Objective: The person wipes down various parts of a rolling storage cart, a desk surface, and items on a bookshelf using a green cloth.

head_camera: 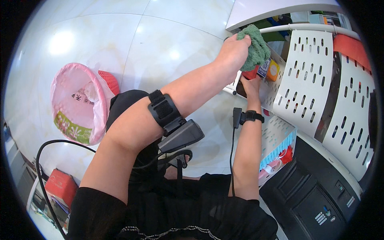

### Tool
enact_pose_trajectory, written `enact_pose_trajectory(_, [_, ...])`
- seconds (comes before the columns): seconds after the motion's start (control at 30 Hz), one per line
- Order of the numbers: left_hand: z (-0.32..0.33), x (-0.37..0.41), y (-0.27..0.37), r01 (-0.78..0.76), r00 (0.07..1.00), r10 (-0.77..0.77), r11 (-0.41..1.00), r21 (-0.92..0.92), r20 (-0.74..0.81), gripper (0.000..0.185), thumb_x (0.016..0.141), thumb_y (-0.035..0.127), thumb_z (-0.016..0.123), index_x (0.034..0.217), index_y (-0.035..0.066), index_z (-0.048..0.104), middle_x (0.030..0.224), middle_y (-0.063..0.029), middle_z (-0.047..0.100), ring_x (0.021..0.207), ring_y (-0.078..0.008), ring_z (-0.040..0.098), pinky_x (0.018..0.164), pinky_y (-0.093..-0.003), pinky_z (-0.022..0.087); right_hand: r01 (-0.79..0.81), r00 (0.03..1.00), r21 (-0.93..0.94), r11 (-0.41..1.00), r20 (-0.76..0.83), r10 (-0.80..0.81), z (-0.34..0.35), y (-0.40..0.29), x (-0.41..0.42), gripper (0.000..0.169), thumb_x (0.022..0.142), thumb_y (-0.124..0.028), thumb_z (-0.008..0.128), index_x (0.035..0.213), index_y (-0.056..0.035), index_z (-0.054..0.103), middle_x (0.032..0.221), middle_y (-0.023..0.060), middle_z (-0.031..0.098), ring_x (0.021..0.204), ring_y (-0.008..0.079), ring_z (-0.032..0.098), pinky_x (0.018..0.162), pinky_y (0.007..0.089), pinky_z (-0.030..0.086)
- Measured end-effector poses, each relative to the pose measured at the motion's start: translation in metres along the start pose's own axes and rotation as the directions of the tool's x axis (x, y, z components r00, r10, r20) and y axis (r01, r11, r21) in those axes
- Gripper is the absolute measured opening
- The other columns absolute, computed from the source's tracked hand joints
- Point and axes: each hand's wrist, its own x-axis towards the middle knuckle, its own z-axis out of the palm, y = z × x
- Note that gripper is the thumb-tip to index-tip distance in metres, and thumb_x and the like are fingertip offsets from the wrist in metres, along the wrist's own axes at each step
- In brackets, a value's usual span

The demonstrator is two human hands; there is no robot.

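My left hand (235, 49) grips a bunched green cloth (254, 48) above the white perforated rack at the upper right. Just below it, my right hand (251, 85) reaches into a compartment of that rack, its thumb and fingers on either side of a red box (250, 73). The cloth hides the upper part of this box. Beside the box stand a blue-and-white box (263, 68) and a yellow-orange box (273, 70). Black straps with small dark devices sit on both forearms.
White slotted panels (303, 72) of the rack curve along the right. Below them are a basket (277, 135) with a light-blue edge and a dark panelled door (312, 198). A pink-lined waste bin (79, 105) stands at the left on the tiled floor (168, 39). A black cable (37, 162) loops at lower left.
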Motion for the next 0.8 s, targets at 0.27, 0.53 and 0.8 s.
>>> enact_pose_trajectory(0.27, [0.0, 0.002, 0.0, -0.027, 1.0, 0.026, 1.0, -0.014, -0.009, 0.032, 0.101, 0.022, 0.042, 0.123, -0.001, 0.051, 0.111, -0.0121, 0.062, 0.098, -0.0204, 0.061, 0.087, -0.0339, 0.049, -0.045, 0.998, 0.399, 0.916, 0.047, 0.028, -0.008, 0.01, 0.001, 0.055, 0.07, -0.026, 0.083, 0.115, -0.0006, 0.062, 0.108, 0.0098, 0.067, 0.098, 0.0196, 0.064, 0.087, 0.0321, 0.047])
enact_pose_trajectory(0.53, [-0.002, 0.0, -0.001, 0.036, 0.999, -0.033, 0.996, -0.078, 0.035, 0.033, 0.1, 0.02, 0.044, 0.128, 0.002, 0.048, 0.111, -0.0108, 0.061, 0.098, -0.0188, 0.059, 0.086, -0.0334, 0.048, -0.028, 0.942, 0.15, 0.988, -0.328, 0.076, -0.039, 0.068, 0.047, 0.055, 0.073, -0.023, 0.081, 0.118, 0.0017, 0.062, 0.107, 0.012, 0.068, 0.095, 0.0212, 0.064, 0.086, 0.0312, 0.049])
enact_pose_trajectory(0.8, [0.002, -0.006, 0.001, 0.04, 0.999, -0.04, 0.998, -0.038, -0.008, 0.031, 0.1, 0.02, 0.044, 0.124, 0.003, 0.052, 0.109, -0.0103, 0.062, 0.096, -0.0186, 0.059, 0.084, -0.0336, 0.048, -0.029, 0.997, 0.15, 0.988, -0.063, 0.039, -0.054, 0.044, 0.053, 0.05, 0.075, -0.017, 0.077, 0.12, 0.0006, 0.062, 0.107, 0.012, 0.07, 0.096, 0.0191, 0.065, 0.088, 0.0309, 0.048])
